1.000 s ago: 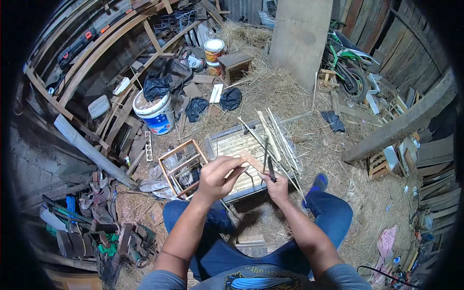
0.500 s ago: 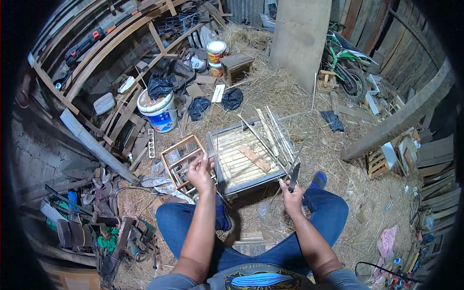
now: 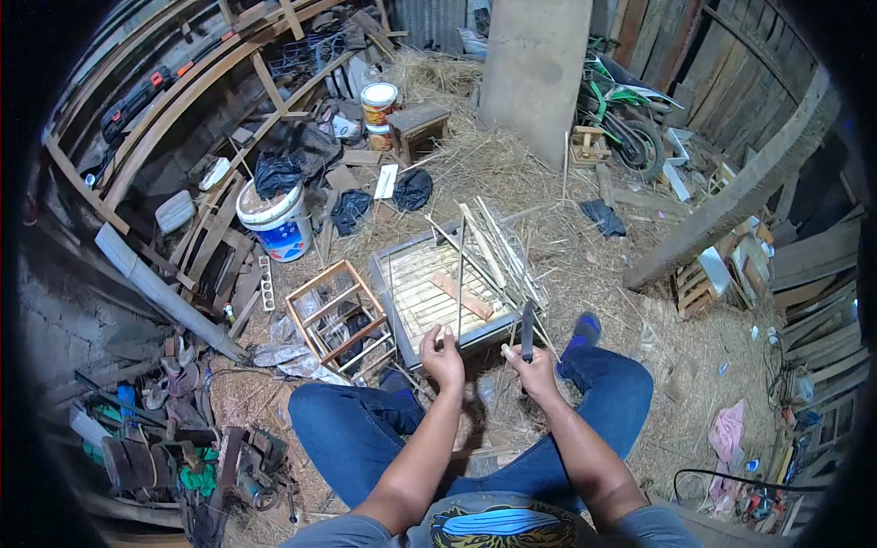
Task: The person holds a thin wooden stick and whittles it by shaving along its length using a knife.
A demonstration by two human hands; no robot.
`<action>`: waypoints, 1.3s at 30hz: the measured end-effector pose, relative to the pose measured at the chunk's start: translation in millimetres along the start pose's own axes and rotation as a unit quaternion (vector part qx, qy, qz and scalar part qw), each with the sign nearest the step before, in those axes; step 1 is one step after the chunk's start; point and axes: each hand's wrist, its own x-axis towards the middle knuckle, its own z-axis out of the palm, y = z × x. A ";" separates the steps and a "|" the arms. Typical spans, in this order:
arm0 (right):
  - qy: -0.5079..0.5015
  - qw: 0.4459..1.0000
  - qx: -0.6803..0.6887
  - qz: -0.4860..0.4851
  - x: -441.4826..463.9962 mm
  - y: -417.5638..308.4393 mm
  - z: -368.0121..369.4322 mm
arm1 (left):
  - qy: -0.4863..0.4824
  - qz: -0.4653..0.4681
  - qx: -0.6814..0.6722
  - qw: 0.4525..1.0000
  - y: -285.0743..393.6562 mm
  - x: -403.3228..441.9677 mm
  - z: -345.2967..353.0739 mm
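Note:
My left hand (image 3: 442, 362) is closed, its thumb and fingertips together at the near edge of a slatted panel (image 3: 416, 297). A thin dark stick (image 3: 461, 274) stands out just beyond those fingertips; whether they grip it I cannot tell. In my right hand (image 3: 537, 373) is a knife (image 3: 527, 331), its dark blade pointing up and away. A small pale bit shows by the right thumb. On the panel lies a flat reddish-brown wood piece (image 3: 462, 297), touched by neither hand. Long split strips (image 3: 498, 247) lie along the panel's right side.
Left of the panel is a wooden frame (image 3: 340, 315). Farther off stand a white bucket (image 3: 279, 228), a small stool (image 3: 418, 123) and a green motorbike (image 3: 630, 128). A slanted post (image 3: 731, 201) rises on the right. Tools and scrap (image 3: 196, 461) lie at lower left.
The reddish-brown piece, held a second ago, now lies on the panel. My left hand moved away left, then came back right toward the panel's near edge. My right hand still holds the knife.

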 end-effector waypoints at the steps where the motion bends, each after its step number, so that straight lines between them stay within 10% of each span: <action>1: -0.036 0.998 0.021 0.038 -2.7 -7.9 -1.4 | -0.051 0.081 0.037 0.995 14.4 -1.9 -9.6; 2: -0.073 0.993 0.043 0.076 -6.4 -15.0 -1.6 | -0.053 0.080 0.039 0.995 29.6 -7.3 -16.8; 4: -0.086 0.992 0.052 0.081 -12.9 -26.2 1.4 | -0.352 -0.149 -0.182 0.906 82.5 -13.9 -31.9; 7: -0.167 0.974 0.118 0.096 -20.8 -39.2 8.9 | -0.461 -0.140 -0.159 0.862 110.4 -20.5 -41.4; 12: -0.178 0.975 0.097 0.095 -26.8 -66.1 10.8 | -0.421 -0.149 -0.178 0.877 129.3 -18.8 -48.5; 19: -0.074 0.944 -0.229 -0.225 -25.1 -119.7 -9.5 | -0.410 -0.218 -0.198 0.863 176.2 -14.6 -58.0; 39: -0.103 0.830 -0.398 -0.377 -36.4 -164.0 -7.6 | -0.465 -0.230 -0.218 0.826 196.6 -24.5 -116.0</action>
